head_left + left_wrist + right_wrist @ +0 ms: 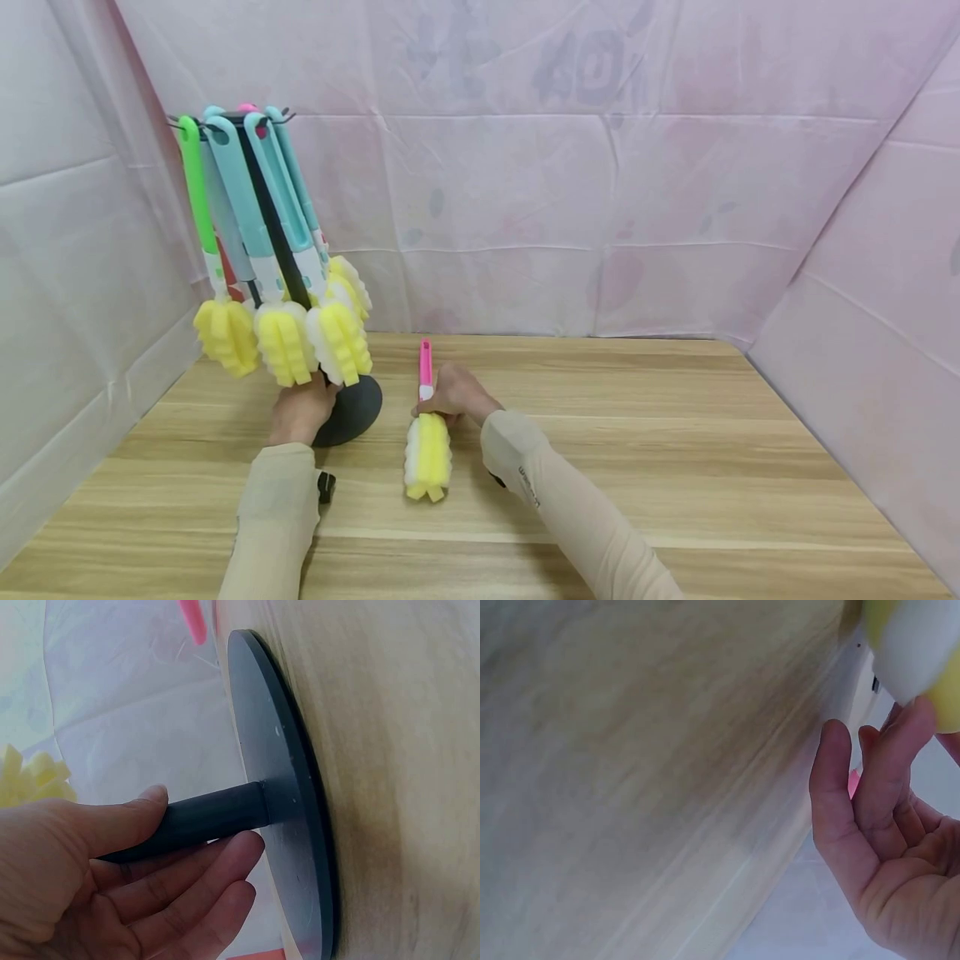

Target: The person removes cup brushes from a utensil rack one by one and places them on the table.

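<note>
The right hand (459,393) pinches the neck of a long brush with a pink plastic handle and a fluffy yellow-and-white sponge head (429,454). From those fingers, the sponge sticks out at seven o'clock and the handle at eleven o'clock. Over at nine o'clock, the left hand (300,410) holds the black pole (214,815) of a stand, its thumb and fingers around it, near the round black foot (358,417).

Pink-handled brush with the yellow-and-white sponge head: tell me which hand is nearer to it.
Right. The right hand holds the brush at its neck; the left hand is away to its left, gripping the black round-based stand.
</note>
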Available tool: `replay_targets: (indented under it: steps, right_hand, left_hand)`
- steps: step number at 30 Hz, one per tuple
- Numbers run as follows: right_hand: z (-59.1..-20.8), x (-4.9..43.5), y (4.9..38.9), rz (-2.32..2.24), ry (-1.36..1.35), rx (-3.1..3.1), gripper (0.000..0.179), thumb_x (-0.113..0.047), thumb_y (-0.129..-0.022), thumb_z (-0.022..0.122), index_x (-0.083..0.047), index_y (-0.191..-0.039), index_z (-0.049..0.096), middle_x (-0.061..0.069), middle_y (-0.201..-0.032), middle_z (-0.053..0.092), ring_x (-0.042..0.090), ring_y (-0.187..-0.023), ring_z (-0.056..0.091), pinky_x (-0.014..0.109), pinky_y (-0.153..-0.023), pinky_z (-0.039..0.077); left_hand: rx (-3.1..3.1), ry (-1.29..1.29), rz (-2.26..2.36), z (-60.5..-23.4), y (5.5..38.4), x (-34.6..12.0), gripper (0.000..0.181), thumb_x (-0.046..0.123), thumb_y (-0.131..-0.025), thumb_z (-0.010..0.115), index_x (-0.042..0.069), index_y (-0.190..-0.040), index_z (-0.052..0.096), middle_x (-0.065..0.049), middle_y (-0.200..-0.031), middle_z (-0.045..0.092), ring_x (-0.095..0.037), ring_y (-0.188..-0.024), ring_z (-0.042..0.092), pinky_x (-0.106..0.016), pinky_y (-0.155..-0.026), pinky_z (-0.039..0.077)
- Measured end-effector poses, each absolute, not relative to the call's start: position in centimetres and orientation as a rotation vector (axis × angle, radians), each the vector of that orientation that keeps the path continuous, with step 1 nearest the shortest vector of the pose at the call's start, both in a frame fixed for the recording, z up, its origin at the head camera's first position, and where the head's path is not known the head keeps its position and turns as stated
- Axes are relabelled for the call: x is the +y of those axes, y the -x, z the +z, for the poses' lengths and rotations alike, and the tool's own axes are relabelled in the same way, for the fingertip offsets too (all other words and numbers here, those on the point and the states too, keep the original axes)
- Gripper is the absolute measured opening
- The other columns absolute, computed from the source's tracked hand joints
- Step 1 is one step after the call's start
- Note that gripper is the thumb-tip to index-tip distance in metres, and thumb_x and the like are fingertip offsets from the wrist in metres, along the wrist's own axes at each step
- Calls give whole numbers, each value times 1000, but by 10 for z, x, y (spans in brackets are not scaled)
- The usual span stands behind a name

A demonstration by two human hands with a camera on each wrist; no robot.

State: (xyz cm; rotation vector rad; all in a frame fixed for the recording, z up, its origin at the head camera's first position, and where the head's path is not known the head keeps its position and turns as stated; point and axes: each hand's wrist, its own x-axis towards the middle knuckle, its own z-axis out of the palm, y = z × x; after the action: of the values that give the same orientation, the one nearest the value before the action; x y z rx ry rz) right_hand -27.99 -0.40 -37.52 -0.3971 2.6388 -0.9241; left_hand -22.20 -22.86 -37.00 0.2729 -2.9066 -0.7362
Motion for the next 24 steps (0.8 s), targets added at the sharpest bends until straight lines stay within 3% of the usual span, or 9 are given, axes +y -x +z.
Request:
replay_targets:
  steps: [11, 19, 24]
  right_hand:
    - [-373, -5, 278, -840, 490, 2649, 35, -23, -85, 86, -5, -70, 59, 4, -57, 59, 13, -41, 54, 25, -45, 51]
    - [-372, -5, 277, -861, 497, 2621, 38, -21, -90, 81, -2, -61, 66, 7, -49, 57, 13, -41, 51, 20, -43, 44]
    - [-372, -5, 276, -883, 512, 2605, 29, -16, -90, 80, -5, -67, 66, 4, -49, 55, 13, -42, 52, 22, -44, 48]
  left_hand:
    - [-2887, -252, -716, -370, 221, -228, 31, 14, -101, 61, -14, -111, 50, -37, -101, 58, -55, -91, 64, -60, -74, 54]
    - [-2879, -234, -691, -370, 219, -228, 31, 14, -101, 61, -14, -107, 51, -35, -95, 58, -54, -86, 65, -59, -70, 55]
    - [-2864, -207, -677, -369, 218, -227, 30, 14, -101, 62, -14, -103, 51, -34, -91, 58, -54, -82, 65, -59, -68, 55]
